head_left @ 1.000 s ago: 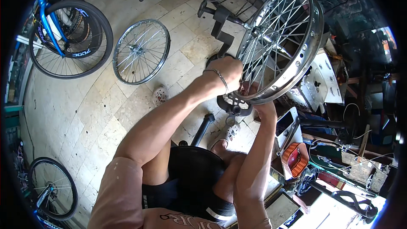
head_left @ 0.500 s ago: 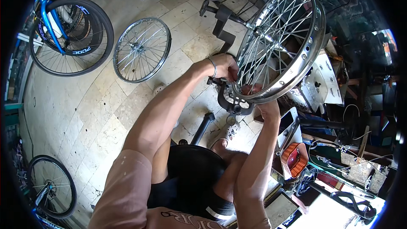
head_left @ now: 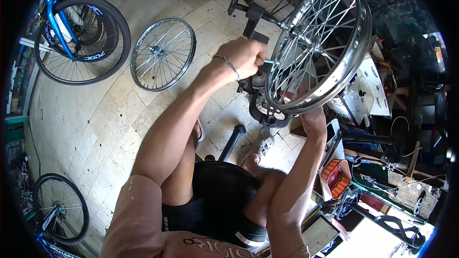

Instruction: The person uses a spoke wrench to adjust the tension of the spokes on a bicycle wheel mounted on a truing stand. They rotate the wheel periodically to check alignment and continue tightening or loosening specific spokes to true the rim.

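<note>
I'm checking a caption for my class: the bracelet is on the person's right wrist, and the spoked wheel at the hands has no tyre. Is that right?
The side is wrong: the head view shows the bracelet on the wrist of the left hand. The spoked wheel indeed has no tyre.

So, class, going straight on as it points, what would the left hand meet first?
Probably the mounted wheel's shiny rim: the silver tool in the left hand points towards it. Depth is unclear, so they may already touch.
</note>
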Motion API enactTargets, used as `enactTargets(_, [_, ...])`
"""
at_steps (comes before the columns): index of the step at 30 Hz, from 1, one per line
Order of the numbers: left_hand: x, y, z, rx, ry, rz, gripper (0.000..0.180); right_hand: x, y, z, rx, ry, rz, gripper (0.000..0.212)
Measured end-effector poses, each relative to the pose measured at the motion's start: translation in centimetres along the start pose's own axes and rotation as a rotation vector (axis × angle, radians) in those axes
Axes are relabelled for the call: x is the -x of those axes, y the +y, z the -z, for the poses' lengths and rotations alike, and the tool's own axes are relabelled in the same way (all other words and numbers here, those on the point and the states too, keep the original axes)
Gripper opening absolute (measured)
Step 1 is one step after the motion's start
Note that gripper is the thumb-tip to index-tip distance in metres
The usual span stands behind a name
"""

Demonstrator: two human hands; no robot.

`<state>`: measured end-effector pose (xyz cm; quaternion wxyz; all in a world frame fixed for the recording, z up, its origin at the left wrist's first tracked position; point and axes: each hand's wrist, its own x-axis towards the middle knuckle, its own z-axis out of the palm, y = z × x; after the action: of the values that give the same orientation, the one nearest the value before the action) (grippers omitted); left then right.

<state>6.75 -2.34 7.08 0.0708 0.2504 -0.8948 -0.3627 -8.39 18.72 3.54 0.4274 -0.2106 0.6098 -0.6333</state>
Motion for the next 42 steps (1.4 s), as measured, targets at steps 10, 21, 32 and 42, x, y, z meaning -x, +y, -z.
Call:
enactTargets(10, [3.1,1.1,1.0,0.406,0.235,-0.017,0.015,1.1,-3.7,1.5,-0.578,0.286,0.198,0.031])
enactTargets(21, [5.2,2.6,-3.2,1.554,0.369,0.386,0.013,1.0,-1.4,-0.1,-0.143,0.396,0.127,0.037])
enactTargets(32, [7.9,-1.2,-9.1,1.64,0.448,0.437,0.015,3.8,-2.5,-4.5,-0.071,0.495,0.215,0.073])
enactTargets(42, [7.4,-3.6,-10.2,1.628,0.556,0.514,0.015,6.5,2.6,-5.1,-0.06,0.555,0.152,0.077])
